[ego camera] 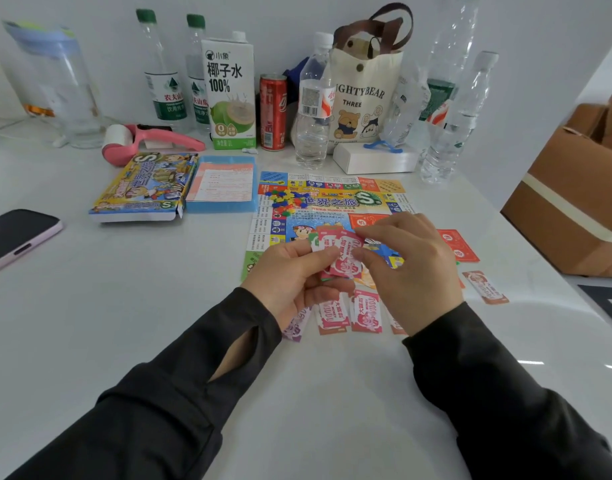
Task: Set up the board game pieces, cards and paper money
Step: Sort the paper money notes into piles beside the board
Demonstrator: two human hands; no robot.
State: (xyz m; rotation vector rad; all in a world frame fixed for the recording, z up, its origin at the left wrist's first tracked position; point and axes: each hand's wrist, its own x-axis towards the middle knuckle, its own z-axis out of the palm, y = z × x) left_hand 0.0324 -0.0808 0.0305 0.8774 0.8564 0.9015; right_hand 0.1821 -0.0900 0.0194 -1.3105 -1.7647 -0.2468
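The left hand [290, 275] grips a small bunch of pink and white paper money [346, 259] from below. The right hand [415, 271] pinches its top note. They hold it just above the near edge of the bright paper game board [332, 202].

This looks like the money-sorting step. The next move should be to pull one note free and lay it in the row of notes [365, 311] under the hands.

The white table [159, 306] has lots of room near and to the left. On the right, an orange note [486, 287] sits near the table's edge.
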